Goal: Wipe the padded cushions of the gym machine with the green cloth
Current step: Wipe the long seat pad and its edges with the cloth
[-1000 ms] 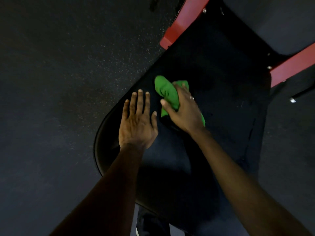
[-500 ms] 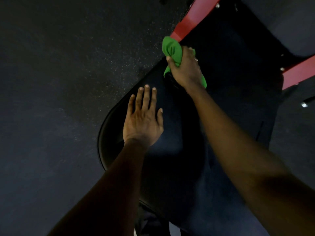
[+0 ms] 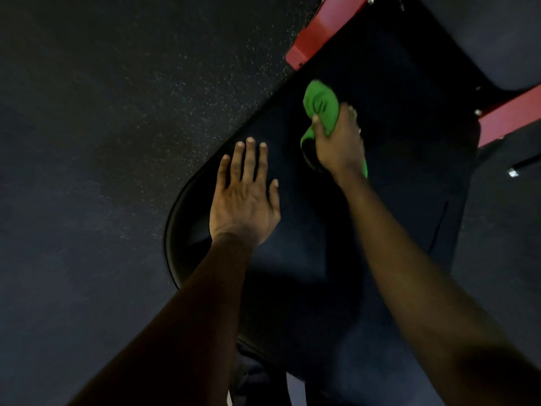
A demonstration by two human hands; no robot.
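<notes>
Padded cushion (image 3: 409, 200), black, takes up the centre of the view and runs from a rounded end at lower left toward the upper right. Pads counted: two. The second pad (image 3: 483, 39) sits in the top right corner, apart from the first. Speckled dark floor (image 3: 117, 142) fills the left half of the view. Red frame bars counted: two, one (image 3: 325, 30) at the top edge just beyond the cushion's far left side, the other (image 3: 509, 118) at the right edge.

Arms counted: two, both bare, both extended forward from the bottom edge. The left arm (image 3: 175, 317) reaches up the cushion's left side. The left hand (image 3: 244, 197) lies palm down and flat on the cushion near its rounded edge, four fingers straight, thumb spread to the right, holding nothing. The right arm (image 3: 424, 273) reaches further. The right hand (image 3: 336, 142) is ahead and to the right of the left hand, apart from it. It grips the green cloth (image 3: 320, 106) with the thumb laid across it; the fingers are blurred and appear to wrap round the far side.

Cloths counted: one, bunched, on the upper middle of the cushion, short of the red bar. A lobe sticks out beyond the thumb and a strip shows beside the wrist.
</notes>
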